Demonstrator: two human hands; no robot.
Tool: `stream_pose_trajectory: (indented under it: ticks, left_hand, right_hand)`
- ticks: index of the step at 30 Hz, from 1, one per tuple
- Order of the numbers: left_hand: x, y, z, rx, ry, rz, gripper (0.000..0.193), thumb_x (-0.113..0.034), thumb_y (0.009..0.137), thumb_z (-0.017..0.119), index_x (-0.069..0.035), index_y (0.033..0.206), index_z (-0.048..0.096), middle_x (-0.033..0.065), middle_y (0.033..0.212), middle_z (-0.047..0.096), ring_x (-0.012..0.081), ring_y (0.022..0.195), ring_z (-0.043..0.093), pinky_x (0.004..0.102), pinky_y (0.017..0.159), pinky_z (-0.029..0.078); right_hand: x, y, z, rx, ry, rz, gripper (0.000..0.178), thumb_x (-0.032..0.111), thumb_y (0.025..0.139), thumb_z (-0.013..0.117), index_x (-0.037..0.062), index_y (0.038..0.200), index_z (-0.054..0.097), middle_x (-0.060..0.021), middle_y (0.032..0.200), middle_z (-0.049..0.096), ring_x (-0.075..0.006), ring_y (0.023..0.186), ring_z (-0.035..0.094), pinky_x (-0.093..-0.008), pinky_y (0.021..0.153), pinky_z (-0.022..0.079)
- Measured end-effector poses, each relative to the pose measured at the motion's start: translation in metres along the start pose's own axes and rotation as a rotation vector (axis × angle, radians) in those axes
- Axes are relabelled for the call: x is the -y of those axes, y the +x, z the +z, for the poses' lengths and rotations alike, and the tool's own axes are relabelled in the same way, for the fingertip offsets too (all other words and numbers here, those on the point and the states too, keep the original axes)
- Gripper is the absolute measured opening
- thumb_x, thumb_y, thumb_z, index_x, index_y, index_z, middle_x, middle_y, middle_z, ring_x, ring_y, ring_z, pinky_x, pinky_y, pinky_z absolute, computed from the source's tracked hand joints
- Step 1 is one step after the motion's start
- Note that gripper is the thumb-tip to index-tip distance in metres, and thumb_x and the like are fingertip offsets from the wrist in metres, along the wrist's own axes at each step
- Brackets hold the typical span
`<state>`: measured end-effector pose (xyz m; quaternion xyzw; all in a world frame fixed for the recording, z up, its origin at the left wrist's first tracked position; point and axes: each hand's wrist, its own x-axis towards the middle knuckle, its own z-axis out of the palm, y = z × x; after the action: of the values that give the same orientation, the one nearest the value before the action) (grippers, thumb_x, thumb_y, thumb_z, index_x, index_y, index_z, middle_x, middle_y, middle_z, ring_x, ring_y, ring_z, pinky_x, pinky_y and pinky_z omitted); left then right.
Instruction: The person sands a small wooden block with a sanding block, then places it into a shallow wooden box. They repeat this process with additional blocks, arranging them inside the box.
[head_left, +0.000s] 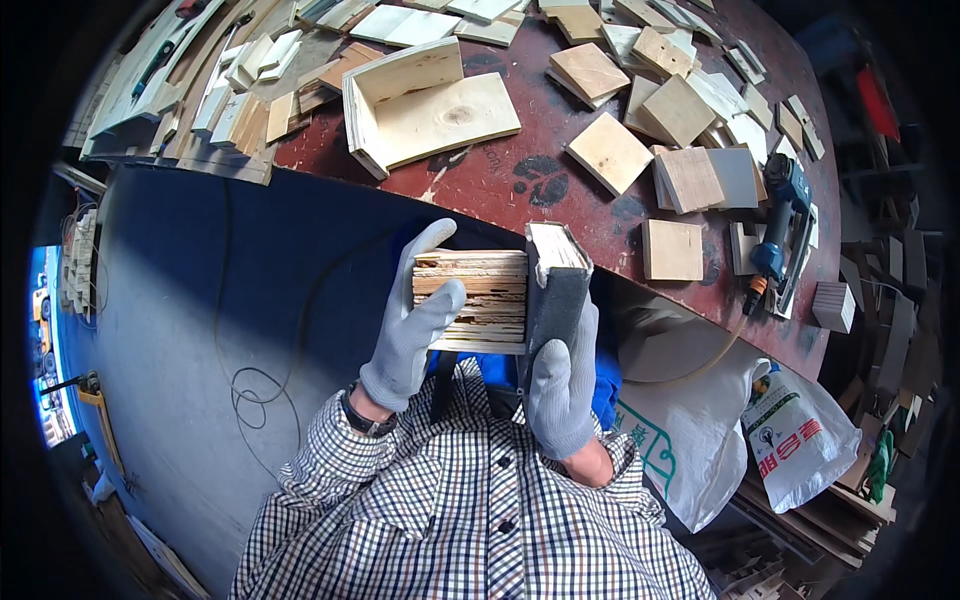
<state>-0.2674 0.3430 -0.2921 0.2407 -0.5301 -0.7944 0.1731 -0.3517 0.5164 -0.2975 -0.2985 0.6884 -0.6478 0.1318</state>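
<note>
In front of my chest, my left hand (pixel 425 305), in a pale work glove, is closed around a plywood block (pixel 478 300) with rough, layered edges facing up. My gloved right hand (pixel 562 385) grips a dark grey-faced wooden block (pixel 556 305) whose upper end shows splintery pale wood. The two blocks meet side by side, the grey one upright against the right end of the plywood one. Whether they are fastened together cannot be seen. My palms and some fingers are hidden behind the blocks.
On the red-brown table (pixel 460 185) beyond lie an L-shaped plywood piece (pixel 440 110), many square wood pieces (pixel 610 155), and a blue air nailer (pixel 785 215) with a hose (pixel 700 362). White sacks (pixel 690 430) stand at lower right. A thin cable (pixel 262 400) curls across the floor at left.
</note>
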Motion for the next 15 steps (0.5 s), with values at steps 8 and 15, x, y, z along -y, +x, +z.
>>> stream_pose_trajectory:
  ticks: [8, 15]
  left_hand:
    - [-0.009, -0.008, 0.023, -0.012, -0.027, 0.056, 0.066, -0.046, 0.116, 0.043, 0.004, 0.16, 0.04, 0.0172, 0.15, 0.057, 0.0242, 0.136, 0.06, 0.0384, 0.117, 0.049]
    - [-0.01, -0.006, 0.008, -0.029, -0.209, -0.006, 0.063, -0.045, 0.117, 0.039, 0.0, 0.16, 0.041, 0.016, 0.15, 0.058, 0.0248, 0.135, 0.062, 0.0389, 0.117, 0.049]
  right_hand:
    - [-0.048, 0.007, -0.008, -0.083, 0.019, 0.133, 0.061, 0.023, 0.114, 0.047, -0.0054, 0.165, 0.033, -0.0189, 0.136, 0.053, -0.026, 0.116, 0.055, -0.0405, 0.107, 0.045]
    - [0.02, 0.029, -0.028, 0.049, -0.232, -0.22, 0.08, 0.041, 0.106, 0.063, -0.0075, 0.163, 0.035, -0.0252, 0.144, 0.051, -0.0362, 0.127, 0.055, -0.0464, 0.111, 0.045]
